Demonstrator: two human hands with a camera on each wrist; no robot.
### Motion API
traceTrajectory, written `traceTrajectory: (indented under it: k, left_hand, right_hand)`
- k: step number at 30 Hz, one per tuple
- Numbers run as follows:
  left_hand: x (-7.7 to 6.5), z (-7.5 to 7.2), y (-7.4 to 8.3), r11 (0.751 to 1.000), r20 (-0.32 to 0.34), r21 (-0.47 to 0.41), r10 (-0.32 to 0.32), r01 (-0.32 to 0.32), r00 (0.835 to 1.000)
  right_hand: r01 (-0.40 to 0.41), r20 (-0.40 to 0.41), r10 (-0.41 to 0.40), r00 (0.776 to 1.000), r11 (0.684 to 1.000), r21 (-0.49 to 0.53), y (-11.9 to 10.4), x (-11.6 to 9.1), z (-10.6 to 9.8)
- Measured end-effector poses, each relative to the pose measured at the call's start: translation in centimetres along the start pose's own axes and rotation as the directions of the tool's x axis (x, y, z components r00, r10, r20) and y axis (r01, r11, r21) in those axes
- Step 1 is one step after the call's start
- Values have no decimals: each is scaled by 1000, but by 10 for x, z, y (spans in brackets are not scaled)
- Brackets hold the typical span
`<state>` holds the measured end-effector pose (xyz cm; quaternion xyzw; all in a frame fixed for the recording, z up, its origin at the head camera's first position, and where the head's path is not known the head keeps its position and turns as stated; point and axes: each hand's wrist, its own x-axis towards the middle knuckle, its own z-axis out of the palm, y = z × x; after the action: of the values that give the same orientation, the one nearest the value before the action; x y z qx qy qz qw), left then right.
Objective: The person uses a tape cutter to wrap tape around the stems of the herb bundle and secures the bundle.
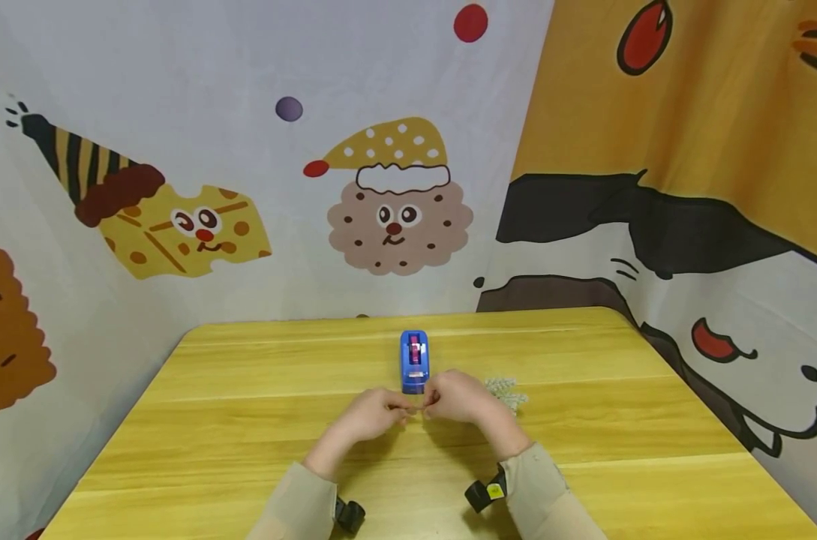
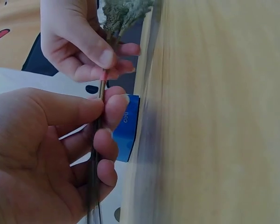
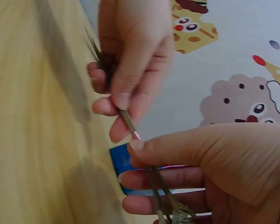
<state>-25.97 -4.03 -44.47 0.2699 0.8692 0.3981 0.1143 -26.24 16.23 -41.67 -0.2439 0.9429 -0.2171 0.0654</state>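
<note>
My left hand (image 1: 374,415) and right hand (image 1: 458,397) meet over the middle of the table, both on one small bunch of flower sprigs (image 1: 507,391). Its pale grey-green heads (image 2: 126,14) stick out beyond the right hand. In the left wrist view, the left thumb and fingers pinch the thin brown stems (image 2: 96,149), whose ends run down past the palm. A narrow pink band (image 2: 104,76), seemingly tape, lies around the stems. The right thumb and forefinger pinch right at this band (image 3: 136,136). Just beyond the hands stands a blue tape dispenser (image 1: 415,382) with a pink roll.
The wooden table (image 1: 246,390) has rounded far corners. Behind it hangs a cartoon-printed curtain (image 1: 246,60), close to the far edge. Black wrist-camera mounts (image 1: 350,516) show below both sleeves.
</note>
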Motion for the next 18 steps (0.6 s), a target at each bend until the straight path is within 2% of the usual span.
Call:
traceTrajectory:
  k: [4, 10, 18]
  left_hand:
    - [1, 0, 1, 1000, -36, -2, -12, 12, 999]
    - [2, -2, 1, 1000, -62, -4, -21, 21, 998]
    - [1, -2, 2, 998, -24, -53, -42, 41, 999]
  right_hand:
    - [-7, 19, 6, 1000, 1000, 18, 2, -1, -4]
    - [1, -8, -2, 1000, 999, -51, 1, -1, -5]
    - [-48, -62, 41, 997, 993, -110, 0, 1, -1]
